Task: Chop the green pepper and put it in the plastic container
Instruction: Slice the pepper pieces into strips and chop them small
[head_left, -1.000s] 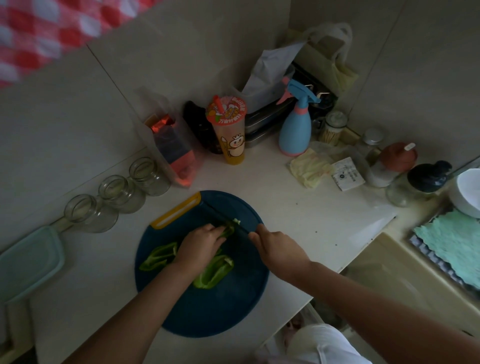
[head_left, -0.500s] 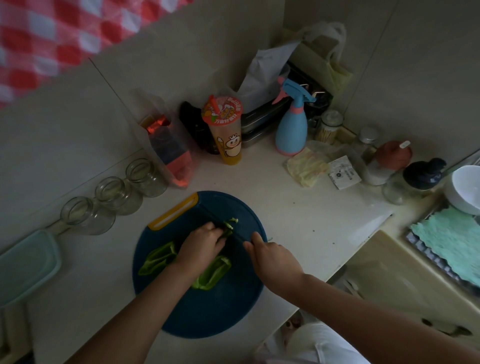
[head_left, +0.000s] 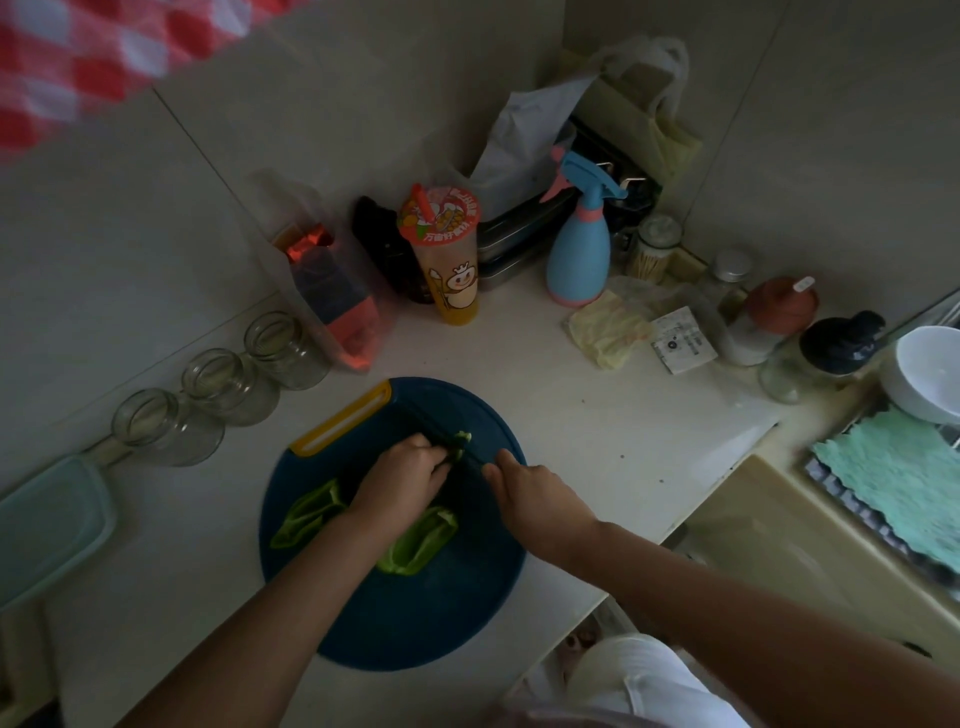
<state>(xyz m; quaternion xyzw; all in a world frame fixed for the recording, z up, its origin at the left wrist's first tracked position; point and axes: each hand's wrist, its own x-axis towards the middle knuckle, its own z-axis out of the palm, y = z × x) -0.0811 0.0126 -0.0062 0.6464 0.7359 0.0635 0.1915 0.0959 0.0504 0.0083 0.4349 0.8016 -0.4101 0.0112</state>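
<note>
As we look down, the counter (head_left: 597, 415) bears a round blue cutting board (head_left: 415, 623), where we chop.
At the counter's left edge, well apart from the board, lies the plastic container (head_left: 47, 525). On the board, a long pepper piece (head_left: 306, 514) rests just left of our left forearm, a second long piece (head_left: 415, 545) partly beneath it. Our left hand (head_left: 402, 480) curls its fingers onto a small pepper piece (head_left: 460, 444) at the board's far side. Our right hand (head_left: 535, 501), just beside, grips a dark knife (head_left: 475, 460), its blade hard to distinguish from the board.

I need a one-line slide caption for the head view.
Left hand holds green pepper on blue cutting board; right hand grips knife.
</note>
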